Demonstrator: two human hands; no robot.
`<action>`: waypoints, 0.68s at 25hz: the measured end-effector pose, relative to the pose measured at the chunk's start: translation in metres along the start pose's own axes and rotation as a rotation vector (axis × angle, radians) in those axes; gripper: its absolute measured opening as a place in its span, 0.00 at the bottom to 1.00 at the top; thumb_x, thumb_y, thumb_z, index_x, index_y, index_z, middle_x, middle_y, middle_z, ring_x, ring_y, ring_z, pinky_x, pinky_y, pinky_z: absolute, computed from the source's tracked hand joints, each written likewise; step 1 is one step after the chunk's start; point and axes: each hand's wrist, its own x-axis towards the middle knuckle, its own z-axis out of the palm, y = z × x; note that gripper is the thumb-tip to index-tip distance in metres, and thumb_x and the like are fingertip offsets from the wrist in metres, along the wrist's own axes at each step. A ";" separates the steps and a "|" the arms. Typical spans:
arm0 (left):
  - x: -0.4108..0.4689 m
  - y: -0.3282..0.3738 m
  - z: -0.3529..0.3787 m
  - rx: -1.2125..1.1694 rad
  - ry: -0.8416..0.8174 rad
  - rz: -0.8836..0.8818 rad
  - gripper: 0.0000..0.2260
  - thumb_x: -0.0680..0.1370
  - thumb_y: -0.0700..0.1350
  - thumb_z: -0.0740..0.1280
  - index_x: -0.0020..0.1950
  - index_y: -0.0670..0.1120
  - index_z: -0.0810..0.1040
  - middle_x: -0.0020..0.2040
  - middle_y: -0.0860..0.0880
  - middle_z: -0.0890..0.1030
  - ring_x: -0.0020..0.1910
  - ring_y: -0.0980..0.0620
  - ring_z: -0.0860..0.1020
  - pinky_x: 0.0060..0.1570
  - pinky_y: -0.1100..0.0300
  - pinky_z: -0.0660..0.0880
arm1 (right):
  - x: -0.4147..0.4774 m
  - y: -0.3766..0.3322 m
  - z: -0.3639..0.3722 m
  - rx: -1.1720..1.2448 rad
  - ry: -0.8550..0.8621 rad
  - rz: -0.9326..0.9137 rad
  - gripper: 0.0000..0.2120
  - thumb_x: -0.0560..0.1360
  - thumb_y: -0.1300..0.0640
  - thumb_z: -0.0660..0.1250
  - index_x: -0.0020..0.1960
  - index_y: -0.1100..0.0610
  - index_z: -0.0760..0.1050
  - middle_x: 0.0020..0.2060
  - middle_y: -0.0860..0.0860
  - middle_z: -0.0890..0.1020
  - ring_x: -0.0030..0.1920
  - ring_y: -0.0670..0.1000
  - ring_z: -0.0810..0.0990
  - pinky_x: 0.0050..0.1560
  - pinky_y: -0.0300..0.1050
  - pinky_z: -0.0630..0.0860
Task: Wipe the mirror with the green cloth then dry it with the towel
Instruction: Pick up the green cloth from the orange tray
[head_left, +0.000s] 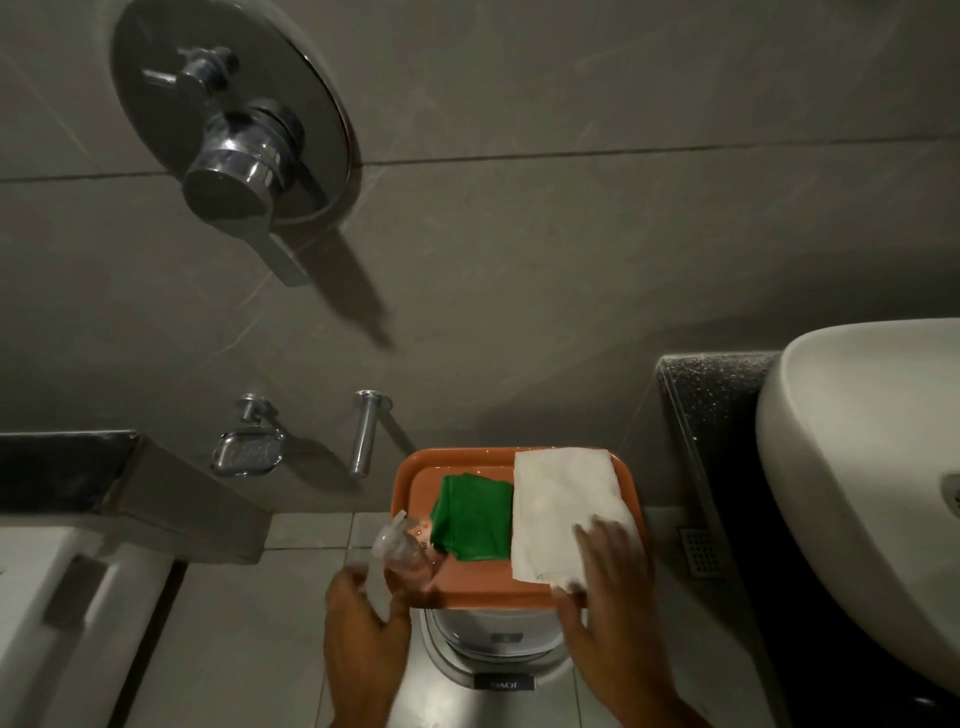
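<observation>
A folded green cloth lies in the middle of an orange tray. To its right, a folded white towel hangs over the tray's right rim. A clear spray bottle lies tilted at the tray's near left corner. My left hand is just below the bottle, blurred, with its fingers apart and nothing clearly gripped. Fingers spread, my right hand rests flat on the towel's near right corner, its thumb at the tray's front edge. No mirror is in view.
The tray sits on a white and grey bin. A white basin on a dark counter is at the right. On the tiled wall are a chrome mixer, a spout and a soap dish.
</observation>
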 end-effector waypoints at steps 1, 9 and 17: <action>-0.019 0.001 0.007 -0.014 0.022 -0.054 0.16 0.73 0.39 0.77 0.58 0.44 0.77 0.55 0.43 0.82 0.51 0.39 0.83 0.58 0.44 0.80 | 0.015 -0.012 0.012 0.082 -0.072 0.039 0.31 0.76 0.52 0.69 0.77 0.55 0.64 0.77 0.53 0.65 0.79 0.58 0.59 0.78 0.56 0.57; 0.021 0.073 0.099 -0.183 -0.213 0.155 0.22 0.82 0.37 0.64 0.77 0.44 0.69 0.72 0.46 0.75 0.73 0.49 0.76 0.71 0.57 0.74 | 0.138 -0.012 0.091 -0.118 -0.340 0.022 0.27 0.82 0.49 0.59 0.79 0.51 0.58 0.76 0.50 0.69 0.74 0.54 0.66 0.75 0.52 0.62; 0.097 0.061 0.135 0.097 -0.186 -0.041 0.34 0.83 0.49 0.62 0.86 0.47 0.49 0.83 0.40 0.60 0.81 0.39 0.63 0.79 0.40 0.64 | 0.160 0.002 0.118 -0.239 -0.431 0.152 0.27 0.73 0.43 0.70 0.68 0.52 0.71 0.64 0.54 0.79 0.67 0.58 0.71 0.65 0.52 0.67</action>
